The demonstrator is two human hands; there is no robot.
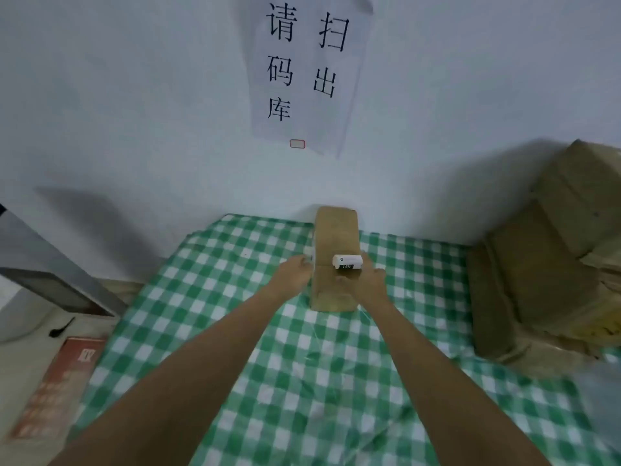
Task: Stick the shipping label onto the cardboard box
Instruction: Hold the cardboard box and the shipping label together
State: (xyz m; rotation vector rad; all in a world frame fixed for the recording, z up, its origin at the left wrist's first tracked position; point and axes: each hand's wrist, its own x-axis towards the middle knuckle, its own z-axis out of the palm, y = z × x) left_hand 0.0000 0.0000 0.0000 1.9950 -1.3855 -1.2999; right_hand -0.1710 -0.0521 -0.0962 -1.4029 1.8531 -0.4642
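on the right top edge of the cardboard box (334, 237), the right hand (368, 280) pinches the curled shipping label (347, 261); the left hand (295, 269) touches its left side, fingers unclear. best pressed flat from one edge.

A cardboard box (334, 237) stands far on the table (235, 331) before the wall, shipping label (347, 261) on top, left hand (295, 270) and right hand (366, 284) flanking it, flattened cartons (544, 264) stacked to the right, a notice (302, 72) behind.
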